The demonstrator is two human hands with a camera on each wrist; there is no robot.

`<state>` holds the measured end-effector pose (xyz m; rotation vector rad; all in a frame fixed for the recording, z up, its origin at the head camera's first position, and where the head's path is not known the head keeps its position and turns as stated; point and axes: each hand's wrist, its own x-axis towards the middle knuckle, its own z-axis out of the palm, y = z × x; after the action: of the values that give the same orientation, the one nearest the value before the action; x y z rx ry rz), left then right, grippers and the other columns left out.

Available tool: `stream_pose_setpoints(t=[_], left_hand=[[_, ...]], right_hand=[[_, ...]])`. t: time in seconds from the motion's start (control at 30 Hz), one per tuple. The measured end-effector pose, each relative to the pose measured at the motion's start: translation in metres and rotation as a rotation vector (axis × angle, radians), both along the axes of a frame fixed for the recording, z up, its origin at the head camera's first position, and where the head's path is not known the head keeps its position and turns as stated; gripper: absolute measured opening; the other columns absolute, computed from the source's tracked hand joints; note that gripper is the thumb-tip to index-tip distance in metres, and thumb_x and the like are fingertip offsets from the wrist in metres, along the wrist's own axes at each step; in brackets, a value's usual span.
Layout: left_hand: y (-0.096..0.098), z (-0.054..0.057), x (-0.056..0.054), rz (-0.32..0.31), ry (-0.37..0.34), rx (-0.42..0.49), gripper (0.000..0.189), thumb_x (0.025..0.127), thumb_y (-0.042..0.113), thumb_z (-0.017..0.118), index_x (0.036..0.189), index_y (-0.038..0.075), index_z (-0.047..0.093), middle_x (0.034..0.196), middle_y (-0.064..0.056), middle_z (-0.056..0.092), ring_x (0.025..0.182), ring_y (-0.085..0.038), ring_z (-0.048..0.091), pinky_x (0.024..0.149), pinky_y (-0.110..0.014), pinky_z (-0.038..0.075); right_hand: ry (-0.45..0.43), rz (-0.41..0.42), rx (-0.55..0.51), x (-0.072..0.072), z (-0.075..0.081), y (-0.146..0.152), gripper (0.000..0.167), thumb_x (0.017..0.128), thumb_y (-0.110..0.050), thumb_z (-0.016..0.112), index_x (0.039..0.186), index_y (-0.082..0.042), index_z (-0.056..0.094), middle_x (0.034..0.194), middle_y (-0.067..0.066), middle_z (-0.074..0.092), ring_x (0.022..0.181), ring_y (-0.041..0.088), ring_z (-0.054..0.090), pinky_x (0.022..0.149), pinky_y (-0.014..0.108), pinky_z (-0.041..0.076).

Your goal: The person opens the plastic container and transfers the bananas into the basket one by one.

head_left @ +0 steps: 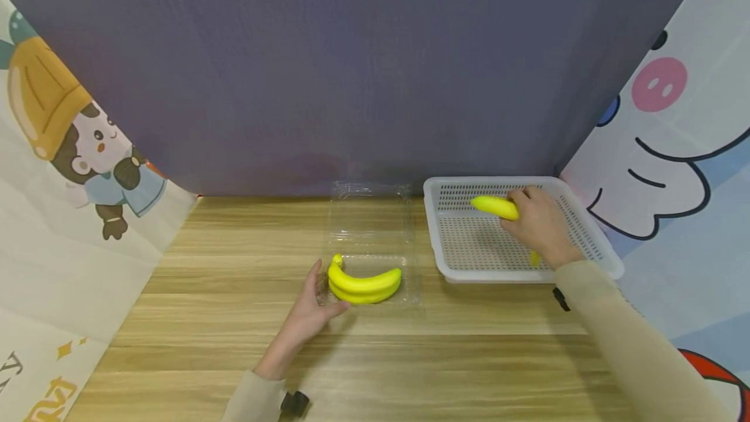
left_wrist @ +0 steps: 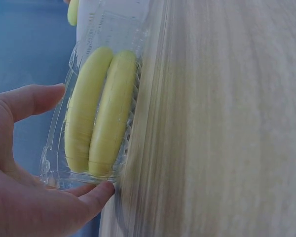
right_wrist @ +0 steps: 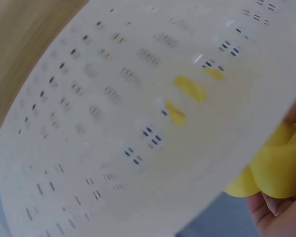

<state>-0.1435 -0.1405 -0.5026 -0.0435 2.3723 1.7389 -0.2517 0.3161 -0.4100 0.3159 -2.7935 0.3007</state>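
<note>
A clear plastic clamshell box [head_left: 413, 292] lies on the table with its lid folded back. In its base rests a bunch of yellow bananas [head_left: 364, 286], showing two long fruits in the left wrist view. My left hand [head_left: 308, 308] touches the box's near left corner, thumb and fingers spread. Over the white basket [head_left: 436, 239], my right hand [head_left: 539, 223] grips another bunch of bananas [head_left: 495, 206]. Its lobed yellow body [right_wrist: 281, 165] appears beside the basket rim in the right wrist view. My right fingers are partly hidden by fruit and rim.
A small yellow patch [head_left: 535, 258] shows in the basket below my right wrist, mostly hidden. The wooden table [head_left: 234, 266] meets a dark back wall [head_left: 351, 70]. Printed cartoon panels [head_left: 674, 168] stand at both sides, the right one close to the basket.
</note>
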Motion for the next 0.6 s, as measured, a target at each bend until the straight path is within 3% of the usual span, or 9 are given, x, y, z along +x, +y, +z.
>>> stream_pose_setpoints(t=[0.3, 0.6], left_hand=[[0.000, -0.001, -0.001, -0.002, 0.006, -0.005, 0.114, 0.082, 0.022, 0.084, 0.164, 0.015, 0.006, 0.163, -0.030, 0.019, 0.145, -0.053, 0.025, 0.113, -0.072, 0.025], [0.000, -0.001, -0.001, -0.002, 0.014, 0.001, 0.113, 0.082, 0.020, 0.084, 0.164, 0.013, 0.006, 0.163, -0.030, 0.020, 0.145, -0.052, 0.027, 0.113, -0.070, 0.026]], right_hand=[[-0.071, -0.049, 0.007, -0.002, -0.007, 0.013, 0.046, 0.085, -0.015, 0.078, 0.122, 0.005, 0.060, 0.112, 0.026, 0.056, 0.099, 0.041, 0.052, 0.089, 0.059, 0.047], [-0.199, -0.079, -0.031, -0.005, -0.013, 0.018, 0.048, 0.088, -0.018, 0.075, 0.127, 0.004, 0.057, 0.112, 0.025, 0.055, 0.094, 0.039, 0.051, 0.087, 0.059, 0.049]])
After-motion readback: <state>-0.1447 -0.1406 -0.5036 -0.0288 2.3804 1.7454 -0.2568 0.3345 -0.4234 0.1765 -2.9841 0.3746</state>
